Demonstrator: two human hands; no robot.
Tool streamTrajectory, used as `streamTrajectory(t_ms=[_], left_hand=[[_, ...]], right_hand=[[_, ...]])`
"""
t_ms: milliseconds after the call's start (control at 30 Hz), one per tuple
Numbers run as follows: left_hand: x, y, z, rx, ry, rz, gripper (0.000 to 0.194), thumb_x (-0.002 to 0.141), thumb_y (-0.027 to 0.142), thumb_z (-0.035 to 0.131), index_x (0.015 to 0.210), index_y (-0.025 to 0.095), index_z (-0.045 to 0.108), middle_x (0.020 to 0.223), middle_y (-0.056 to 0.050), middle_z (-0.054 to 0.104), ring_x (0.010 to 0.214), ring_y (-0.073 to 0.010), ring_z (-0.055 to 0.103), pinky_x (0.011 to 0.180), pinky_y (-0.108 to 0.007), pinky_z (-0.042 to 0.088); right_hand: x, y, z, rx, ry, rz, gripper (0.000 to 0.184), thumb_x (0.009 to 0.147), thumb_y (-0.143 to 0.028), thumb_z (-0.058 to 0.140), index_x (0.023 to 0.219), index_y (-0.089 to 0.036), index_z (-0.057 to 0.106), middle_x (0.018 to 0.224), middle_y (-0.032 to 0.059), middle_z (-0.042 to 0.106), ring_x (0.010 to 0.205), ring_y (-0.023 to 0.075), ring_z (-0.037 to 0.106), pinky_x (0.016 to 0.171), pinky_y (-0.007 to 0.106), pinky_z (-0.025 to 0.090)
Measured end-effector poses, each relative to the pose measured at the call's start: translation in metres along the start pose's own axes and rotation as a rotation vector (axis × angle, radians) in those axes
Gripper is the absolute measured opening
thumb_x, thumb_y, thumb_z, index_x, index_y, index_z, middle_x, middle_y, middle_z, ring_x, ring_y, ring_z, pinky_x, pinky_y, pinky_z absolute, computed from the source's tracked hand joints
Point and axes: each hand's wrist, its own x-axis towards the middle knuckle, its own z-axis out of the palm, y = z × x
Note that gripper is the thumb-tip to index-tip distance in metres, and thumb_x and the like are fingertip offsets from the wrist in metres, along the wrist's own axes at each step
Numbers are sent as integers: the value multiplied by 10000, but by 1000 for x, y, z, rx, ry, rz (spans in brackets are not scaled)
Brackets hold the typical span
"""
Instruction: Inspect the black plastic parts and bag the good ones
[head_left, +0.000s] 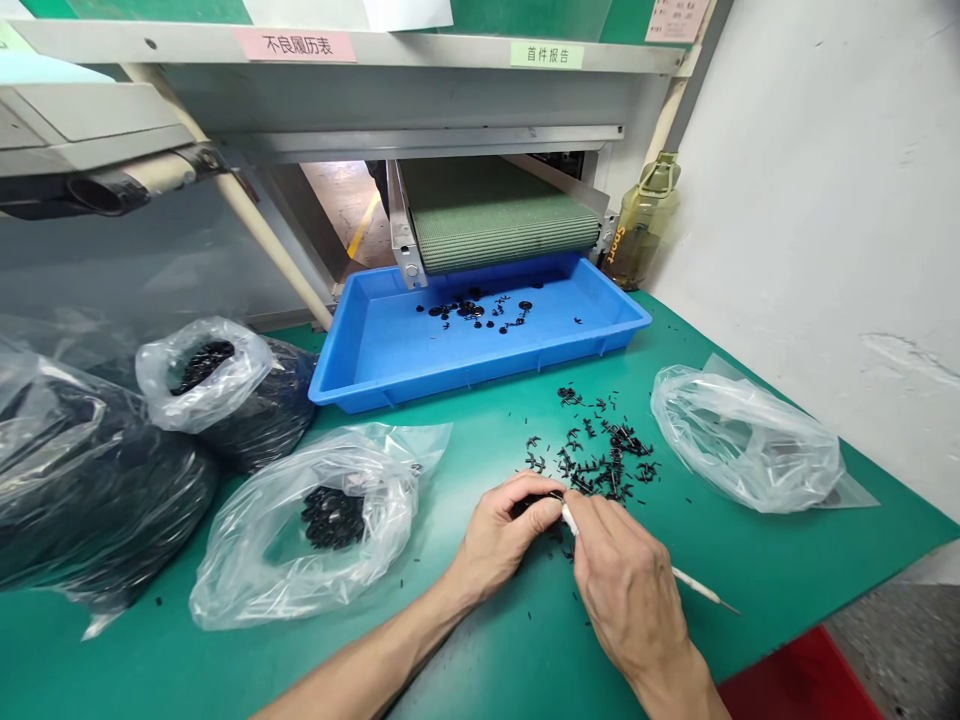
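Both hands meet low in the frame, just right of centre, tips together over the green bench [487,675]. From where I stand, the left hand [506,530] is curled around a small dark piece [553,494], pinching it between thumb and forefinger, presumably to steady it. Fingers closed, the right hand [630,585] grips a slim pale tool [697,585], whose pointed metal end pokes out toward the lower right; a bit of white also shows at the fingertips, likely its other end. Held that way, I'd say, it can be worked close against the piece.

Loose black parts [619,460] lie scattered just above the hands, probably kept there for easy reach. An open plastic bag [247,570] with dark pieces inside sits left of centre, its mouth rolled wide, perhaps so things drop in readily. Fuller bags [97,470] crowd the left edge. A crumpled clear bag [750,440] lies at right. The blue tray [480,372] stands below the end of the green conveyor belt [495,215], upper middle, seemingly to catch what comes off.

Along the top, a pink label [298,46] reads 不良履历表 and a green label [547,55] reads 首件报告. "Sport" runs down the bottle [645,225] at upper right; the pinkish notice [677,18] above is too small to read.
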Motion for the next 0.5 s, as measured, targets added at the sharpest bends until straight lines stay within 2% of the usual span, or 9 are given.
streamTrajectory(t_ms=[33,167,200,267,333,433,500], left_hand=[[0,0,-1,12,-2,11,189,855,326,616,951,193,709,898,-34,645,846,-164,574,792,-267,425],[1,3,-2,94,-52,43,195,878,329,572,952,196,695,889,-32,632,839,-164,571,789,-269,422],[1,5,-2,111,-54,32,196,878,329,568,958,200,693,901,-32,635,850,-166,571,795,-269,418],[1,6,-2,123,-18,-24,198,866,340,582,964,205,689,932,-32,642,866,-167,565,788,-263,410],[2,7,-3,74,29,-122,228,845,378,607,968,200,680,853,-22,630,766,-143,540,685,-237,398],[4,4,-3,-165,46,-260,274,829,420,622,964,182,638,631,29,512,533,-82,383,487,-199,265],[6,3,-2,-365,65,-287,242,815,391,634,910,170,609,615,39,487,476,-57,299,437,-188,182]], right_hand=[[2,0,0,64,-39,49,260,887,-60,353,894,-185,581,746,32,602,682,178,545,624,288,350],[11,6,-4,414,-349,312,264,848,-67,370,685,-210,521,586,-43,567,510,109,481,526,234,310],[13,8,-6,439,-380,365,267,847,-73,370,664,-209,509,571,-47,564,503,105,475,526,226,309],[16,14,-9,370,-366,459,241,841,-81,373,708,-210,529,606,-34,590,532,115,494,538,226,315],[18,24,-12,226,-317,514,226,846,-94,369,812,-209,560,656,-9,608,554,134,512,534,238,314],[22,48,-14,28,-176,488,258,879,-131,354,957,-192,593,798,46,639,653,169,563,563,263,345],[27,70,-13,-58,-79,431,299,878,-136,356,1038,-169,607,923,88,643,786,203,592,635,285,385]])
